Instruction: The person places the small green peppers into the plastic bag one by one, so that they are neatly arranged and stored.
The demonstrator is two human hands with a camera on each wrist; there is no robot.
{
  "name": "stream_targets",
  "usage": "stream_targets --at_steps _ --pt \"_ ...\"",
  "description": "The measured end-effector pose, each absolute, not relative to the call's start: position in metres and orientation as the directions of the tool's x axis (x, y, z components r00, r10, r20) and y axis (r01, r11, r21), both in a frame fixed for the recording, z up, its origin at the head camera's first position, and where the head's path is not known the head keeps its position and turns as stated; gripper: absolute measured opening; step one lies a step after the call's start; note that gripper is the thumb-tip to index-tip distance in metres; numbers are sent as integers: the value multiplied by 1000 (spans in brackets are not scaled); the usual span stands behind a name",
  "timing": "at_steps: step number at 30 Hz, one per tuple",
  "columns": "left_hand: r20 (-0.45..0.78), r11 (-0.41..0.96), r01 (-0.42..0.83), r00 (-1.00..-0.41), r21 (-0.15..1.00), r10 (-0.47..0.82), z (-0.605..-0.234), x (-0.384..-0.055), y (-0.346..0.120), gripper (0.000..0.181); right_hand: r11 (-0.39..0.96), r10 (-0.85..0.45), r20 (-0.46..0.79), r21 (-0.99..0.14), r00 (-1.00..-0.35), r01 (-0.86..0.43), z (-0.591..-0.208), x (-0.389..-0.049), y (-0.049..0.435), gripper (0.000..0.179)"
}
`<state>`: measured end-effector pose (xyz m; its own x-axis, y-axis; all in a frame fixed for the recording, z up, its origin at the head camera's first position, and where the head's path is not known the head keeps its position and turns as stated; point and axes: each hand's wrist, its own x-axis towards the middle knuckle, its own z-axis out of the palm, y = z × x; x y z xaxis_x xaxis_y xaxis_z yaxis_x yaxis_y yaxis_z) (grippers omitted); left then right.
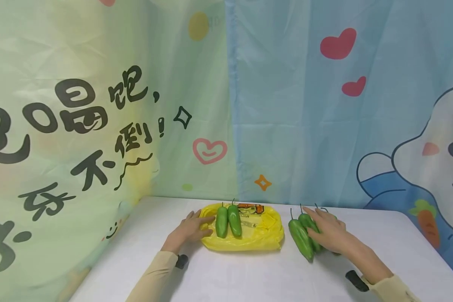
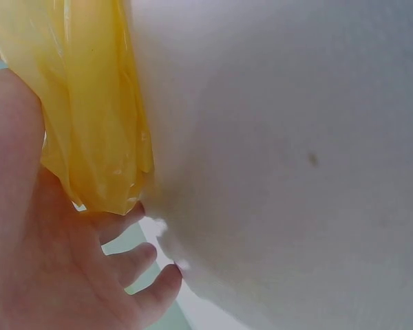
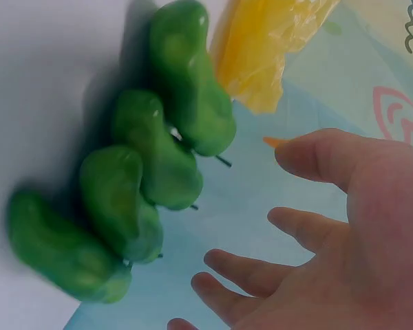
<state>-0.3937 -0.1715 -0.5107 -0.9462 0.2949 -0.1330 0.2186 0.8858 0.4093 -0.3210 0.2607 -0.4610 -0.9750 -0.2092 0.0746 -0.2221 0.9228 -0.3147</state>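
Observation:
My left hand (image 1: 188,228) is at the left edge of a yellow plastic bag (image 1: 245,244), its spread fingers and thumb touching it. In the left wrist view the bag (image 2: 96,103) hangs beside the thumb, and the other fingers (image 2: 158,292) are extended. Two green peppers (image 1: 221,222) lie side by side on the bag, stems pointing away. My right hand (image 1: 329,230) is over several more green peppers (image 1: 301,239) to the right of the bag, partly hiding them. The right wrist view shows these peppers (image 3: 186,75) in a row, facing spread fingers that hold nothing.
A white table (image 1: 245,277) carries everything. Behind it hangs a printed cloth (image 1: 279,105) with hearts, lettering and a cartoon animal. Black wrist straps (image 1: 356,281) show at both cuffs.

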Motion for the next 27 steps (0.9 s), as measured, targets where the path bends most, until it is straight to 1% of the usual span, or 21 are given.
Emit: stream_targets --at_steps 7,11,22,27 --pt "-130 885 221 -946 410 297 -513 -394 -172 51 925 -207 119 -299 -971 -234 -465 -319 278 63" --pt "-128 885 223 -946 409 298 -513 -394 -172 51 926 -209 120 -296 -971 -236 -466 -318 286 63" --pt "-130 887 214 -948 408 289 -512 -392 -172 51 937 -206 38 -280 -978 -208 -471 -322 309 64" --pt "-132 889 208 -950 408 283 -511 -391 -171 50 939 -197 -23 -292 -980 -181 -471 -324 317 65"
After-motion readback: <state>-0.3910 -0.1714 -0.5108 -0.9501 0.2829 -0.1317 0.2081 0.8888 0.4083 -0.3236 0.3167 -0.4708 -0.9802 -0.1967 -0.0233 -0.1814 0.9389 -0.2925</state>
